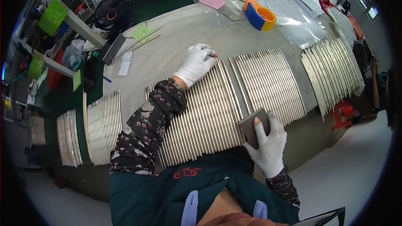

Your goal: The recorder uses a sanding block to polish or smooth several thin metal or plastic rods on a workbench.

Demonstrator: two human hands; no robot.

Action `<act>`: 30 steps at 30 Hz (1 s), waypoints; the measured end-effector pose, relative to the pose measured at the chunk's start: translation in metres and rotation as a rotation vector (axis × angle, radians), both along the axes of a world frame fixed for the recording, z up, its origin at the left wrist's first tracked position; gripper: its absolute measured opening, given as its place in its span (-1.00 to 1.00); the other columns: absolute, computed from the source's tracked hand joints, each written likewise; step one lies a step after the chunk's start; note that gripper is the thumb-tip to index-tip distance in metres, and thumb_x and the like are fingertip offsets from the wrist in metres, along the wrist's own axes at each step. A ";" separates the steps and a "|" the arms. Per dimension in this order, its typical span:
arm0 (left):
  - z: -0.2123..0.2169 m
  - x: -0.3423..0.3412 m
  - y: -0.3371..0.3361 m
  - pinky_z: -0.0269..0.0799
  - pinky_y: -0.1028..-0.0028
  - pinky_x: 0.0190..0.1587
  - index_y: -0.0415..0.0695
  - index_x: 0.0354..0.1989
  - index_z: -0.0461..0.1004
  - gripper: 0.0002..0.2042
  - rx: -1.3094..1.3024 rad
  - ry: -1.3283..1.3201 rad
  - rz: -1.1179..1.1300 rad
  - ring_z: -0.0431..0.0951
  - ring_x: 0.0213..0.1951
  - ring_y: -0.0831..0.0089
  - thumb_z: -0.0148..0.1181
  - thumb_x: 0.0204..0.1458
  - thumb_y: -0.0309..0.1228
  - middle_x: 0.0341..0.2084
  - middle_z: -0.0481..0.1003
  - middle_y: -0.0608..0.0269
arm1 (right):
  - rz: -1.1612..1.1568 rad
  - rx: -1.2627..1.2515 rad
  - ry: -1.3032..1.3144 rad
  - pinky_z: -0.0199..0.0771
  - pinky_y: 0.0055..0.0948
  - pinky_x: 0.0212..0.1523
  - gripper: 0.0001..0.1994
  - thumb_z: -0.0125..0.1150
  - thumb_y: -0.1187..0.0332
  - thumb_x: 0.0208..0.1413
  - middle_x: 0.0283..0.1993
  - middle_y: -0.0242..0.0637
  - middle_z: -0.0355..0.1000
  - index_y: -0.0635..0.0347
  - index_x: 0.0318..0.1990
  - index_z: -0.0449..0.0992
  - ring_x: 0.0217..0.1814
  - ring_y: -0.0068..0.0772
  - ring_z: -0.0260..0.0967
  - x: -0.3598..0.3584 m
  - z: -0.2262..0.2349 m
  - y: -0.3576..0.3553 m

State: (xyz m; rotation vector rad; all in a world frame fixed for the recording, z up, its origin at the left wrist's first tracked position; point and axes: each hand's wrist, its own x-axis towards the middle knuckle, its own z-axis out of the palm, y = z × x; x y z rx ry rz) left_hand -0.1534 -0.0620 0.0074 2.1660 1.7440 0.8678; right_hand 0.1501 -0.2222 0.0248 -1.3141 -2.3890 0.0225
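A row of thin, shiny metal rods [201, 117] lies side by side on the table in front of me. My left hand [196, 65], in a white glove with bare fingertips showing, reaches over this row. Its fingers are curled and pressed together round the far end of a rod at the row's right side; the glove partly hides the grip. At the near right end of the same row, my right hand [268, 144], also gloved, grips a flat grey-brown block [253, 129]. The block's left edge meets the near ends of the rightmost rods.
More rod rows lie to the right [270, 86], far right [333, 73] and left [104, 127]. Beyond them are an orange, blue and yellow tape ring [260, 15], plastic bags [299, 27], a black fan [111, 13] and a grey metal shelf post [79, 21].
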 end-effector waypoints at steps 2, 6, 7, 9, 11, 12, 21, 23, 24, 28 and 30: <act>0.014 0.004 -0.005 0.43 0.42 -0.03 -0.19 -0.16 0.53 -0.85 -0.134 -0.301 -0.016 0.48 -0.18 0.39 0.18 0.20 -0.40 -0.24 0.50 0.27 | -0.005 0.047 0.025 0.28 -0.08 -0.01 0.05 0.65 0.24 -0.41 0.37 0.05 0.12 -0.13 0.39 0.20 0.26 0.07 0.23 0.004 0.001 -0.005; 0.048 0.016 -0.028 0.39 0.57 -0.33 -0.15 -0.16 0.42 -0.88 -0.393 -0.885 -0.043 0.36 -0.46 0.63 0.15 0.29 -0.37 -0.41 0.40 0.42 | -0.036 0.066 0.043 0.28 -0.08 -0.03 0.07 0.66 0.24 -0.43 0.37 0.04 0.12 -0.15 0.39 0.19 0.25 0.05 0.23 0.016 0.005 -0.014; 0.057 0.018 -0.034 0.39 0.57 -0.37 -0.15 -0.17 0.42 -0.87 -0.437 -1.005 -0.067 0.35 -0.48 0.64 0.16 0.29 -0.36 -0.42 0.40 0.40 | -0.042 0.068 0.040 0.28 -0.08 -0.03 0.07 0.66 0.24 -0.44 0.37 0.04 0.13 -0.15 0.39 0.19 0.25 0.05 0.23 0.018 0.006 -0.016; 0.072 0.024 -0.044 0.42 0.60 -0.44 -0.15 -0.17 0.43 -0.86 -0.469 -1.154 -0.080 0.44 -0.50 0.62 0.16 0.30 -0.34 -0.43 0.45 0.37 | -0.051 0.074 0.035 0.28 -0.08 -0.03 0.08 0.66 0.24 -0.45 0.37 0.03 0.13 -0.16 0.39 0.19 0.24 0.05 0.23 0.021 0.008 -0.021; 0.083 0.027 -0.055 0.45 0.60 -0.43 -0.16 -0.16 0.44 -0.86 -0.493 -1.273 -0.136 0.50 -0.49 0.61 0.16 0.30 -0.35 -0.45 0.47 0.36 | -0.064 0.098 0.036 0.28 -0.08 -0.03 0.09 0.66 0.23 -0.45 0.37 0.02 0.13 -0.16 0.39 0.18 0.25 0.04 0.23 0.021 0.011 -0.027; 0.088 0.027 -0.058 0.49 0.59 -0.39 -0.15 -0.17 0.47 -0.84 -0.508 -1.283 -0.141 0.55 -0.46 0.59 0.17 0.29 -0.32 -0.49 0.49 0.36 | -0.067 0.107 0.041 0.28 -0.09 -0.01 0.08 0.66 0.23 -0.45 0.37 0.02 0.13 -0.13 0.38 0.20 0.25 0.04 0.23 0.020 0.013 -0.029; 0.101 0.041 -0.092 0.18 0.63 -0.51 -0.16 -0.21 0.51 -0.81 -0.261 -0.977 -0.121 0.26 -0.58 0.71 0.19 0.29 -0.27 -0.53 0.39 0.47 | -0.002 0.038 0.469 0.27 -0.02 0.23 -0.19 0.53 0.33 -0.29 0.32 0.04 0.20 0.20 0.25 0.36 0.24 0.13 0.21 0.035 0.051 -0.024; 0.102 0.047 -0.095 0.19 0.64 -0.50 -0.15 -0.22 0.51 -0.82 -0.255 -0.975 -0.109 0.28 -0.56 0.72 0.18 0.30 -0.28 -0.53 0.40 0.47 | -0.006 0.046 0.498 0.31 -0.05 0.22 -0.21 0.50 0.29 -0.25 0.27 0.07 0.23 0.23 0.26 0.37 0.21 0.14 0.25 0.017 0.062 -0.010; 0.103 0.049 -0.095 0.20 0.64 -0.50 -0.14 -0.22 0.51 -0.82 -0.242 -0.997 -0.128 0.29 -0.56 0.72 0.18 0.30 -0.28 -0.52 0.40 0.47 | 0.017 0.054 0.548 0.33 -0.06 0.21 -0.22 0.49 0.28 -0.24 0.26 0.08 0.24 0.23 0.26 0.38 0.20 0.14 0.26 0.002 0.068 -0.003; 0.110 0.058 -0.094 0.18 0.66 -0.51 -0.14 -0.22 0.52 -0.84 -0.103 -0.895 -0.130 0.28 -0.58 0.73 0.18 0.30 -0.30 -0.53 0.40 0.47 | 0.145 0.159 0.510 0.38 -0.07 0.16 -0.29 0.50 0.25 -0.22 0.20 0.15 0.25 0.16 0.21 0.46 0.11 0.15 0.30 -0.046 0.089 0.016; 0.114 0.059 -0.094 0.18 0.65 -0.52 -0.14 -0.23 0.52 -0.84 -0.157 -0.955 -0.099 0.28 -0.58 0.73 0.18 0.30 -0.30 -0.53 0.41 0.48 | 0.074 0.269 0.481 0.41 -0.06 0.08 -0.35 0.46 0.25 -0.19 0.16 0.15 0.28 0.13 0.17 0.49 0.06 0.13 0.34 -0.053 0.099 0.027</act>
